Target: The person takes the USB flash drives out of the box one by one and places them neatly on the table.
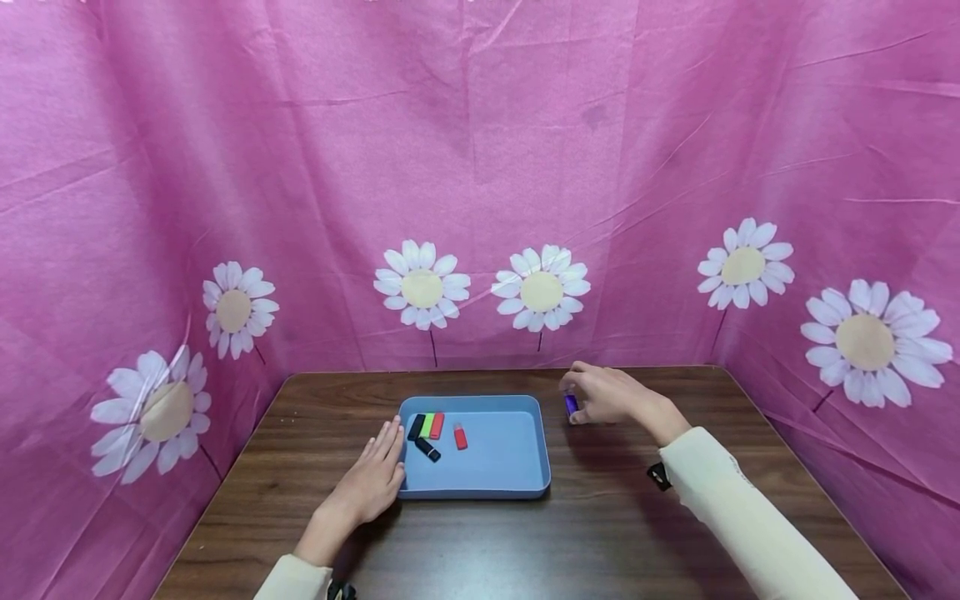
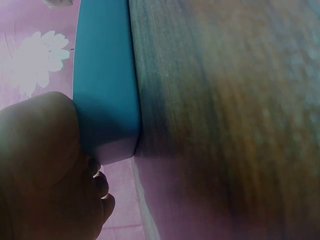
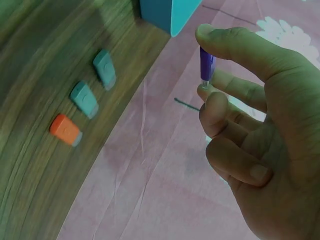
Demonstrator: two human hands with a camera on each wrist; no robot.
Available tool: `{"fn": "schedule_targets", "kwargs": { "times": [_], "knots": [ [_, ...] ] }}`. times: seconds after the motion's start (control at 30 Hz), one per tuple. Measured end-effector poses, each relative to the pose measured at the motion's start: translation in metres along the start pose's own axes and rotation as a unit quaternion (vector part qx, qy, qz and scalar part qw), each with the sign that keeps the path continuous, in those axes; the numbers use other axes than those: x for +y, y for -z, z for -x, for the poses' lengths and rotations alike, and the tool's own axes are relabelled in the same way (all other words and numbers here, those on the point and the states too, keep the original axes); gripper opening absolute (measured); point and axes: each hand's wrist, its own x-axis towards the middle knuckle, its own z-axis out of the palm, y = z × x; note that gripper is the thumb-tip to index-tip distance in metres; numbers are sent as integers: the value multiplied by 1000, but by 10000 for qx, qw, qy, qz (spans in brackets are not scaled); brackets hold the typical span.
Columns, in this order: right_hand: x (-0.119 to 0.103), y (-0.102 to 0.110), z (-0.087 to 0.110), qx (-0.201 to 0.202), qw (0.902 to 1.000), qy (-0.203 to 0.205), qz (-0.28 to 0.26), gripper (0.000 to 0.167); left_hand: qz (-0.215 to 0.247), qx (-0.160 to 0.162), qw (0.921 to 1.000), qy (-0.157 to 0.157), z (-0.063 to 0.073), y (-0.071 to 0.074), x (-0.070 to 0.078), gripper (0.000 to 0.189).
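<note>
My right hand (image 1: 607,396) is beside the tray's right end, over the table. Between its thumb and fingertips it pinches a purple USB flash drive (image 3: 206,65) with a clear end. A shallow blue tray (image 1: 474,493) lies in the middle. Along its left wall rests my left hand (image 1: 367,477), fingers extended and touching the side. Inside, at the left, are a black flash drive (image 1: 416,427), a green one (image 1: 427,426) and a red one (image 1: 437,426) side by side. Nearby lie another black drive (image 1: 428,450) and a red drive with a clear end (image 1: 461,437).
On the wooden table (image 1: 480,550), the right wrist view shows two teal flash drives (image 3: 104,69) and an orange one (image 3: 65,129) in a row; my right hand hides them in the head view. A pink curtain with daisies (image 1: 542,292) surrounds the table's back and sides.
</note>
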Motion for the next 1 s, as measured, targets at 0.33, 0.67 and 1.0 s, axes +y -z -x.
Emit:
{"fn": "schedule_targets", "kwargs": {
  "times": [0.33,0.67,1.0],
  "knots": [
    [16,4,12,33,9996,-273,-88,50,-57,13,10000,-31,-1,0,-1,62],
    [36,3,24,179,9996,-222,54,51,-21,38,10000,-52,1,-1,-1,62],
    [55,1,33,266,9990,-353,49,50,82,112,9999,-102,2,-1,-1,61]
  ]
}}
